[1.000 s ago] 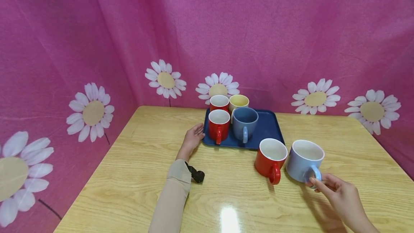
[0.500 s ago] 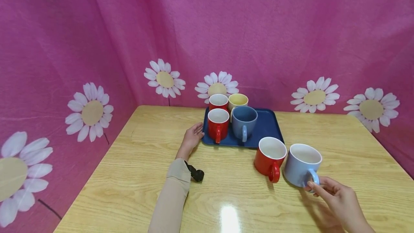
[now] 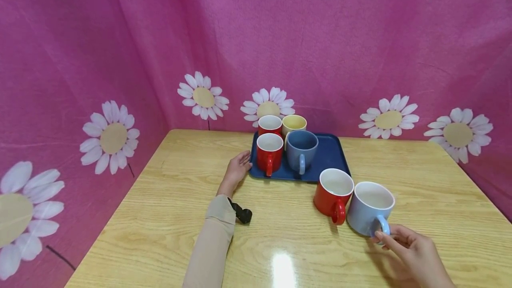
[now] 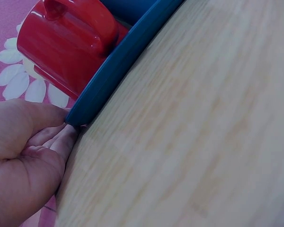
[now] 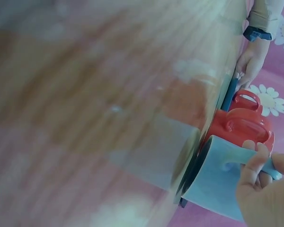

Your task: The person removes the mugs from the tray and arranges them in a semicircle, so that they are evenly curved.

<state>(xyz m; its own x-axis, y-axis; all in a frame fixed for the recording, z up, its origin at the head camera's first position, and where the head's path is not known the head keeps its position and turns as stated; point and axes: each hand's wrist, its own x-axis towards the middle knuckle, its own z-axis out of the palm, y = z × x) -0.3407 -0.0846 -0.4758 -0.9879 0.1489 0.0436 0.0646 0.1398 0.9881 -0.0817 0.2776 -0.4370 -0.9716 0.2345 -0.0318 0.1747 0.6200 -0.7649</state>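
Observation:
My right hand [image 3: 412,252] pinches the handle of a light blue mug [image 3: 367,211] with a white inside. That mug is upright beside a red mug [image 3: 329,199], very near or touching it; whether its base touches the table I cannot tell. In the right wrist view, fingers and thumb wrap the handle of the light blue mug [image 5: 213,182]. My left hand [image 3: 237,169] holds the near left corner of a dark blue tray [image 3: 330,154], the thumb and fingers meeting at the tray's rim [image 4: 106,75] in the left wrist view.
On the tray's left and middle stand a front red mug [image 3: 269,154], a back red mug [image 3: 270,124], a yellow mug [image 3: 294,123] and a grey-blue mug [image 3: 301,150]. A pink flowered cloth [image 3: 320,48] hangs behind the wooden table [image 3: 192,159].
The right hand has moved the light blue mug left and toward me, closer alongside the red mug. The left hand, the tray and the other mugs stay in place.

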